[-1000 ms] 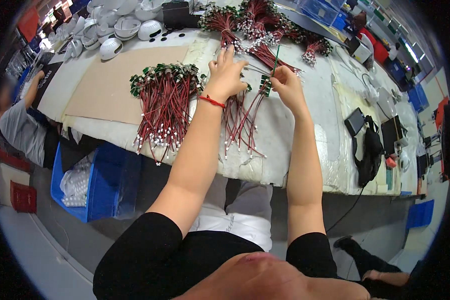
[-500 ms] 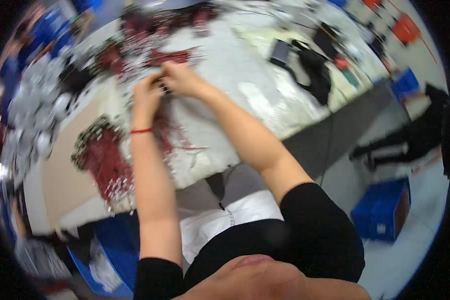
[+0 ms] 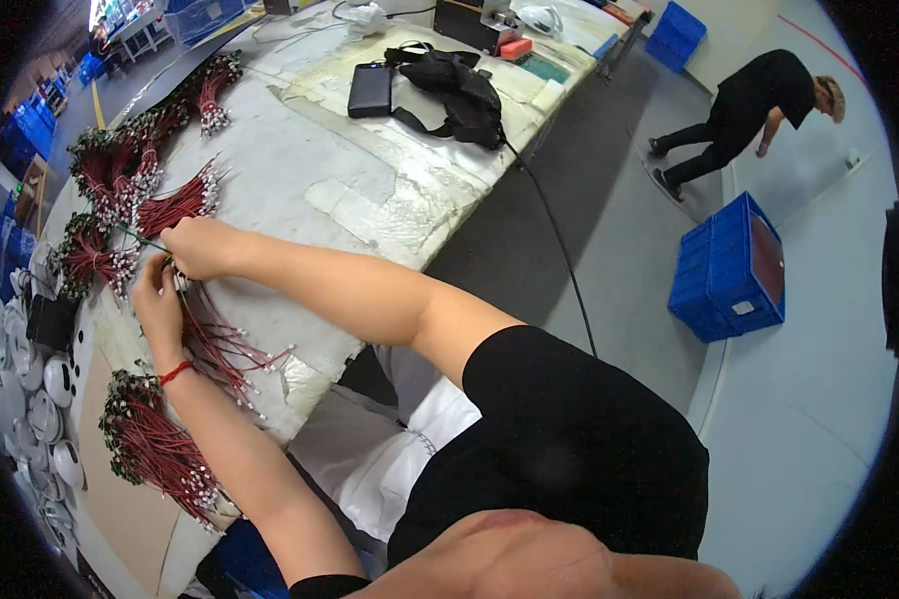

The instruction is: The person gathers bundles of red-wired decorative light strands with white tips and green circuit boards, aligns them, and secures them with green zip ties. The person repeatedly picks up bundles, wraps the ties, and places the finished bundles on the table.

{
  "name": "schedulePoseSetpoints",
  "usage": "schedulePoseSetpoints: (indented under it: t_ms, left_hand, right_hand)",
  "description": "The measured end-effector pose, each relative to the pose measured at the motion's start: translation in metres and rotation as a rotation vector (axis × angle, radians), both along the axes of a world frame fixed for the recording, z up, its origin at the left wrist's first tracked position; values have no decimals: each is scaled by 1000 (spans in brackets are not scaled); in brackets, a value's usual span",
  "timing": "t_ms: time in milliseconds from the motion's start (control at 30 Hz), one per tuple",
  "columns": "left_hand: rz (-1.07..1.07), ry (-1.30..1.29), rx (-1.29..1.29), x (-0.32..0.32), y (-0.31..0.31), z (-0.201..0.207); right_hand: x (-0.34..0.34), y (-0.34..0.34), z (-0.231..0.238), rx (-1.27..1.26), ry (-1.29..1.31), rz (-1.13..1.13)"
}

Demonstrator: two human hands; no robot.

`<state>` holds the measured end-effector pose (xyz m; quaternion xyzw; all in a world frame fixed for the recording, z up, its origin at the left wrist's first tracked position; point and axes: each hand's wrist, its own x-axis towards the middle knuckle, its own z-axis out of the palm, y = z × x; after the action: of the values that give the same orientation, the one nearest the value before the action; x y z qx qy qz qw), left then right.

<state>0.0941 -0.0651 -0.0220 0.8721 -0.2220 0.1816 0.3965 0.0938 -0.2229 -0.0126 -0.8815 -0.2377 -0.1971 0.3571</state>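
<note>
My right hand (image 3: 202, 248) is closed, with a thin dark green tie (image 3: 140, 237) sticking out from its fingers. Just below it my left hand (image 3: 158, 304) is closed at the top of a bundle of red wires (image 3: 220, 344), whose white-tipped ends fan out over the table. The fingers of both hands meet there and partly hide the bundle's upper end. Past my hands lies a bunch of red wires with white connectors (image 3: 182, 200). A larger pile of red wires with dark ends (image 3: 155, 439) rests beside my left forearm.
More wire bunches (image 3: 110, 170) line the table's far left. White plastic housings (image 3: 45, 409) crowd the left edge. A black bag (image 3: 454, 95) and a dark flat box (image 3: 370, 90) lie farther back. On the floor stands a blue crate (image 3: 726, 268); another person (image 3: 734, 115) bends nearby.
The view has swung, so the table and my hands sit farther left in it. My hands stay together at the wire bundle, and the green tie now shows.
</note>
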Motion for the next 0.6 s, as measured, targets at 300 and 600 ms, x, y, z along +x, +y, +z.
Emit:
schedulePoseSetpoints:
  t_ms: [300, 600]
  left_hand:
    - [-45, 121, -147, 7, 11, -6]
    - [177, 79, -9, -17, -7, 8]
  right_hand:
    - [17, 9, -14, -8, -78, 72]
    - [18, -3, -10, 159, 43, 147]
